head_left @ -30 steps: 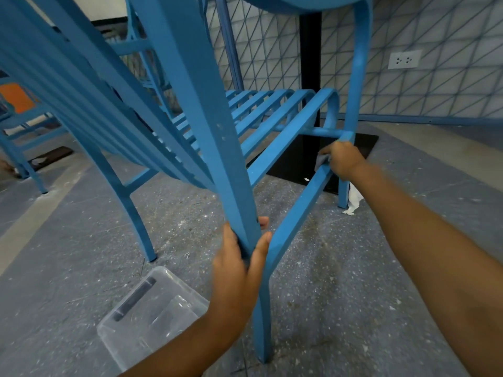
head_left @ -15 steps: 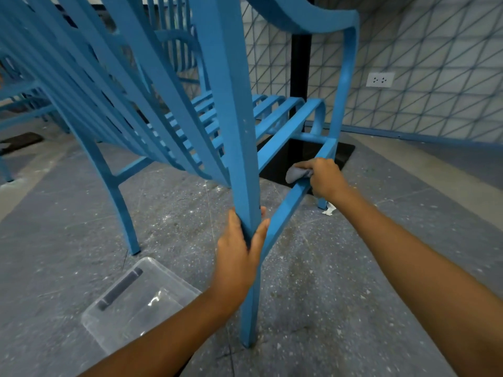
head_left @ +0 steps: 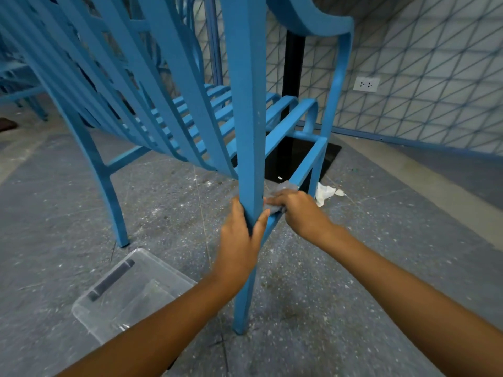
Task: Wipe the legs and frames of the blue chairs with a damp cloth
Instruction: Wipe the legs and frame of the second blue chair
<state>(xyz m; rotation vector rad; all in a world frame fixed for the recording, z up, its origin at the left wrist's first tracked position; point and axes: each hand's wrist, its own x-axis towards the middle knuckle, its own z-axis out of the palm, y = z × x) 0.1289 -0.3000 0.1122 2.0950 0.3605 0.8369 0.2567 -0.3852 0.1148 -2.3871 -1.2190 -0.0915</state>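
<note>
A blue slatted metal chair (head_left: 245,110) stands right in front of me, its rear leg running down the middle of the view to the floor. My left hand (head_left: 241,243) grips that leg about halfway down. My right hand (head_left: 298,210) holds a grey cloth (head_left: 277,190) against the low side rail, right where the rail meets the leg. Most of the cloth is hidden under my fingers.
A clear plastic tub (head_left: 128,295) sits on the floor at lower left, close to the leg's foot. A crumpled white paper (head_left: 326,193) lies by the chair's front leg. More blue chairs (head_left: 21,85) stand at far left. A black post (head_left: 292,77) and a tiled wall (head_left: 422,63) rise behind.
My right hand has slid the cloth down the side rail from its front end toward me, reaching the rear leg. My left hand has kept its grip on the leg.
</note>
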